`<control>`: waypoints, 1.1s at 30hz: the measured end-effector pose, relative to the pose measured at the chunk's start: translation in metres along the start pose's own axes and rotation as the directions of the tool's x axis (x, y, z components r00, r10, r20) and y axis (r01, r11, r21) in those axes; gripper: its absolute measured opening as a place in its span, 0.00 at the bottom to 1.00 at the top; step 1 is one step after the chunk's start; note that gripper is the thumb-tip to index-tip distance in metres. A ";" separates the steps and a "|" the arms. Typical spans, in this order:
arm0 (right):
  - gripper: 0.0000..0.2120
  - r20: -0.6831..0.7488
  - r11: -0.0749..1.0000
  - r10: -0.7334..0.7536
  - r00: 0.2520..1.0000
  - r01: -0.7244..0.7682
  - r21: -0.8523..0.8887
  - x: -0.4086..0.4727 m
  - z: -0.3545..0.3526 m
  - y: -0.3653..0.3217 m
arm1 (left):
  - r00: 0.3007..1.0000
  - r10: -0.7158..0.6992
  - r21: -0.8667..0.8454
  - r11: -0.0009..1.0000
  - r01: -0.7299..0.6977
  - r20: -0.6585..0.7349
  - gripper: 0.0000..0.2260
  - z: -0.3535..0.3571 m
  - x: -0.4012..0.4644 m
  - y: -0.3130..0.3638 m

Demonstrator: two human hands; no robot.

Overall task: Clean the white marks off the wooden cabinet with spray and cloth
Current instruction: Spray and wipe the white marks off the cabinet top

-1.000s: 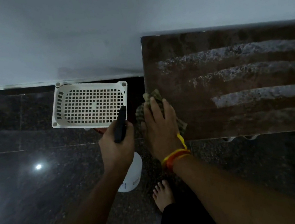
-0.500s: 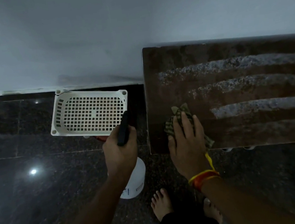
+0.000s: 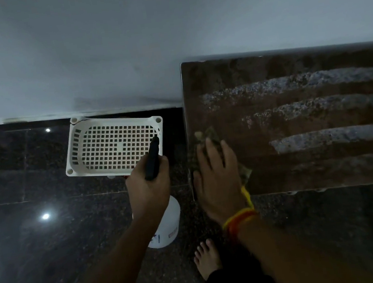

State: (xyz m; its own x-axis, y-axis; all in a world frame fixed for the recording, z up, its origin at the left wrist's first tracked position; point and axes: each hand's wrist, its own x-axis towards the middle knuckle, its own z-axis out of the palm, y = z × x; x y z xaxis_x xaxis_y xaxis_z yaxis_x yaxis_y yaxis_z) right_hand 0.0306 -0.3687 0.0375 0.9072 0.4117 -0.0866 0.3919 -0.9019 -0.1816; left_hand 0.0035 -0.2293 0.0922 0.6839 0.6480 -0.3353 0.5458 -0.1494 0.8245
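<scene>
Right hand [image 3: 218, 180]: pressed flat on the checked green cloth [image 3: 213, 137], fingers spread.
Left hand [image 3: 148, 190]: fingers wrapped round the white spray bottle [image 3: 166, 225].
Tip: rub hard across the white marks [image 3: 324, 140] on the brown wooden cabinet [image 3: 305, 172].

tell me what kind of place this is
Probably a room in a home, though the dim light leaves that uncertain. A polished dark stone floor meets a plain pale wall, a wooden cabinet stands against the wall, and a white plastic basket sits on the floor.
</scene>
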 end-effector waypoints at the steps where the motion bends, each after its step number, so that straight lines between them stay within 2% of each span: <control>1: 0.25 0.013 1.000 0.003 1.000 -0.003 0.011 -0.018 0.003 -0.009 | 1.000 0.011 -0.004 1.000 -0.011 -0.005 0.12 -0.001 0.000 0.000; 5: 0.24 0.011 0.999 -0.012 1.000 0.011 0.049 -0.046 0.012 -0.030 | 1.000 0.013 -0.016 1.000 -0.013 -0.013 0.12 -0.004 -0.002 -0.001; 7: 0.25 0.040 1.000 -0.031 0.999 0.030 0.007 -0.046 0.011 -0.014 | 1.000 0.018 -0.026 1.000 -0.018 -0.005 0.11 -0.004 -0.003 -0.002; 10: 0.25 0.051 0.999 0.029 0.998 -0.027 -0.044 -0.051 0.005 0.016 | 1.000 0.006 -0.043 0.999 -0.005 0.008 0.10 0.000 -0.001 -0.005; 14: 0.25 0.038 1.000 0.017 0.999 -0.017 -0.015 -0.045 0.002 0.023 | 1.000 -0.020 -0.054 0.998 0.021 0.022 0.10 0.008 -0.001 -0.008; 19: 0.25 0.003 0.999 0.032 0.999 -0.032 0.010 0.024 0.004 0.007 | 0.999 -0.029 -0.048 0.998 0.031 0.033 0.11 0.010 0.004 -0.008; 24: 0.28 0.028 0.997 0.072 0.997 -0.072 -0.020 0.099 0.005 0.008 | 0.999 -0.033 -0.042 0.999 0.034 0.019 0.10 0.010 0.019 0.000; 33: 0.21 -0.008 0.996 -0.022 1.000 0.023 0.087 0.007 0.006 0.002 | 0.997 -0.067 -0.077 0.995 0.069 0.026 0.10 0.007 0.044 0.009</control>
State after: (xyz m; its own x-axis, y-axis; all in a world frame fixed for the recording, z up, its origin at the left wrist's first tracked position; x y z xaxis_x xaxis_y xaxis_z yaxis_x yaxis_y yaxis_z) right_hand 0.0369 -0.3667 0.0308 0.8994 0.4307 -0.0751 0.3978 -0.8775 -0.2678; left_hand 0.0421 -0.2072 0.0817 0.6582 0.6370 -0.4014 0.5523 -0.0463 0.8323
